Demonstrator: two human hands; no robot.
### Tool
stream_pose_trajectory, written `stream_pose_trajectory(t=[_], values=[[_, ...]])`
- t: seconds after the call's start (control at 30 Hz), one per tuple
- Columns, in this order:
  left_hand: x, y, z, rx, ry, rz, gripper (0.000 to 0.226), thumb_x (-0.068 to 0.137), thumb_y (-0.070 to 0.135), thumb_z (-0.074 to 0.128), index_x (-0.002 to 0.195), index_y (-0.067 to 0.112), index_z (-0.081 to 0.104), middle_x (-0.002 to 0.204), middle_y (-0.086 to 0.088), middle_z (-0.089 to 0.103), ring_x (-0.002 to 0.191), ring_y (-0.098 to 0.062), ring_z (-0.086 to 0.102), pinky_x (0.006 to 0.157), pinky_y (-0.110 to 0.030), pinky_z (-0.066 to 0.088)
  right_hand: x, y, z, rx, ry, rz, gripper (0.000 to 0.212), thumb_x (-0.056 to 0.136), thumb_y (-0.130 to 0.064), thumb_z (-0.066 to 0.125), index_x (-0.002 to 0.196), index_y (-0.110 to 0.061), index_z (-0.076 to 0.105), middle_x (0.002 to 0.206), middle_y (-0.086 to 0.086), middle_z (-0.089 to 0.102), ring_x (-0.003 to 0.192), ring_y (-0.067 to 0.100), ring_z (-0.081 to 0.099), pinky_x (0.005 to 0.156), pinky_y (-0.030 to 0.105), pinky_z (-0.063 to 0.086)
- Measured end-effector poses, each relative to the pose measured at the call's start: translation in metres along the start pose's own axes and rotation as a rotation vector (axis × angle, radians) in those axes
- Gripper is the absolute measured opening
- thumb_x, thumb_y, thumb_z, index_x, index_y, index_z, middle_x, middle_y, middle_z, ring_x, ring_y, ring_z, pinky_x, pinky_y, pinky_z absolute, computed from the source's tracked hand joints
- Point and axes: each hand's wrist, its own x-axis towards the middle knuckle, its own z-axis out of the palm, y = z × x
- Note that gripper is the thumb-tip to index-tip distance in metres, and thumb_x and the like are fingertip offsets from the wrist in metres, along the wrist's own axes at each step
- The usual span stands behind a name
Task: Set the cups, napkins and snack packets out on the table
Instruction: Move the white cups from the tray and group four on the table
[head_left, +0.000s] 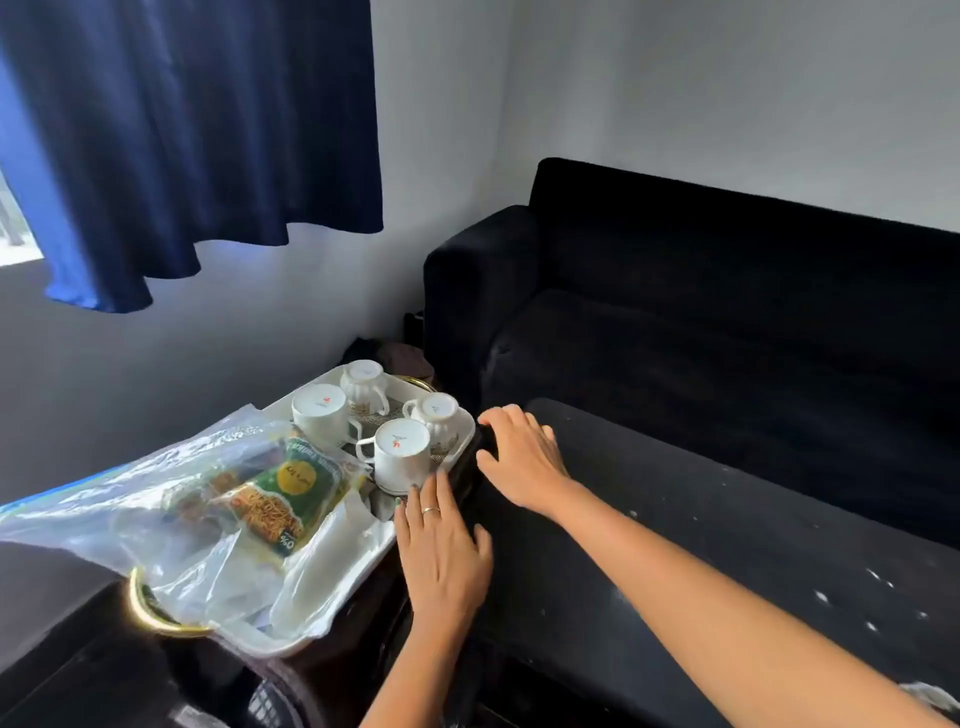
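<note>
Black sofa (701, 332) behind, tray (322, 618) beside table (727, 545), hands (522, 460) at cups (402, 457).

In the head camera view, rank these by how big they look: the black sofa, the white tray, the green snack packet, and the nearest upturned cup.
1. black sofa
2. white tray
3. green snack packet
4. nearest upturned cup

The packet and cup look fairly close in size; the packet's edges blur under clear plastic, so that order is unsure.
</note>
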Motion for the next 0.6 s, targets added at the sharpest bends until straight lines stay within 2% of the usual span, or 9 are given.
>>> stream_pose_trajectory(t=[0.13,0.23,0.33,0.43,0.53,0.6], values=[[-0.003,-0.003,0.006,0.017,0.012,-0.007,0.076,0.091,0.041,0.037,0.152,0.011,0.003,0.160,-0.008,0.010,0.148,-0.022,0.002,0.119,-0.036,-0.006,0.032,-0.020,0.009,-0.038,-0.049,-0.037,0.052,0.087,-0.019,0.053,0.136,-0.021,0.035,0.143,0.003,0.034,0.128,0.026,0.036,0.105,0.040,0.028],[-0.002,0.001,0.008,-0.024,0.016,-0.021,0.077,0.090,0.040,0.039,0.152,0.011,0.005,0.160,-0.007,0.011,0.148,-0.022,0.002,0.119,-0.036,-0.007,0.052,-0.026,0.021,-0.102,-0.156,-0.044,0.076,0.084,-0.010,0.056,0.148,-0.022,0.017,0.157,0.005,0.011,0.137,0.030,0.024,0.109,0.043,0.024],[-0.004,0.001,0.009,-0.043,0.030,-0.014,0.078,0.089,0.037,0.042,0.152,0.011,0.006,0.160,-0.008,0.010,0.148,-0.022,0.001,0.117,-0.036,-0.011,0.068,-0.028,0.029,-0.153,-0.249,-0.059,0.086,0.082,-0.005,0.057,0.150,-0.026,0.009,0.160,0.004,-0.002,0.139,0.031,0.018,0.111,0.043,0.022],[-0.006,0.005,0.008,-0.072,0.042,-0.022,0.079,0.087,0.035,0.046,0.152,0.009,0.009,0.160,-0.009,0.012,0.149,-0.023,0.001,0.116,-0.036,-0.012,0.077,-0.029,0.040,-0.189,-0.282,-0.085,0.079,0.086,-0.008,0.056,0.149,-0.030,0.014,0.158,0.003,0.009,0.134,0.031,0.023,0.108,0.041,0.024],[-0.005,0.005,0.008,-0.081,0.044,-0.033,0.080,0.086,0.034,0.046,0.152,0.009,0.009,0.160,-0.009,0.011,0.149,-0.023,0.000,0.115,-0.036,-0.014,0.078,-0.029,0.048,-0.248,-0.163,-0.120,0.064,0.088,-0.012,0.055,0.143,-0.031,0.028,0.144,0.004,0.030,0.120,0.031,0.035,0.102,0.039,0.031],[-0.005,0.003,0.010,-0.060,0.028,-0.026,0.080,0.087,0.036,0.043,0.152,0.010,0.004,0.161,-0.008,0.006,0.149,-0.022,-0.004,0.113,-0.035,-0.018,0.077,-0.028,0.047,-0.238,-0.108,-0.119,0.059,0.085,-0.012,0.058,0.137,-0.029,0.037,0.135,0.006,0.036,0.115,0.031,0.038,0.098,0.039,0.036]])
